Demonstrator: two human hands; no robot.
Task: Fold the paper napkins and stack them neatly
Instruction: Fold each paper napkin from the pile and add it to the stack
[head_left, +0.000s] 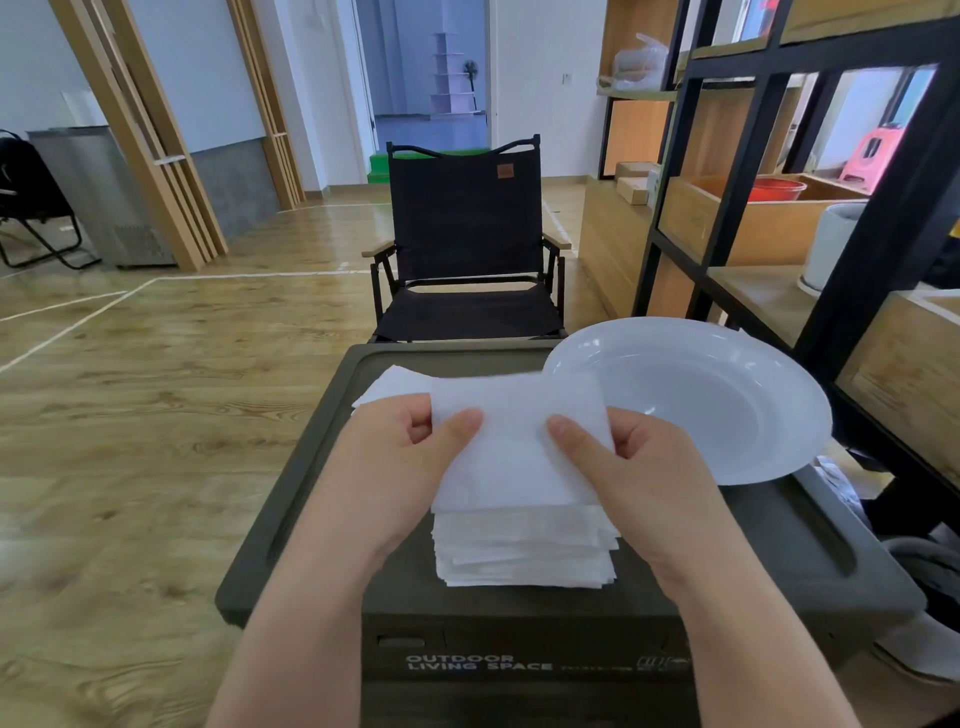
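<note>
Above a dark worktop (810, 545), the left hand (400, 457) and right hand (644, 467) each pinch a side of a white napkin (514, 441), thumbs on top, fingers curled behind. Beneath it lies a stack of napkins (524, 551), a white plate (691, 395) just beside, a black chair (467, 244) beyond.

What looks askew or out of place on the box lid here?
The stack of folded napkins is ragged, edges fanned unevenly. The white plate overhangs the box lid at its right side. Nothing looks spilled or torn.
</note>
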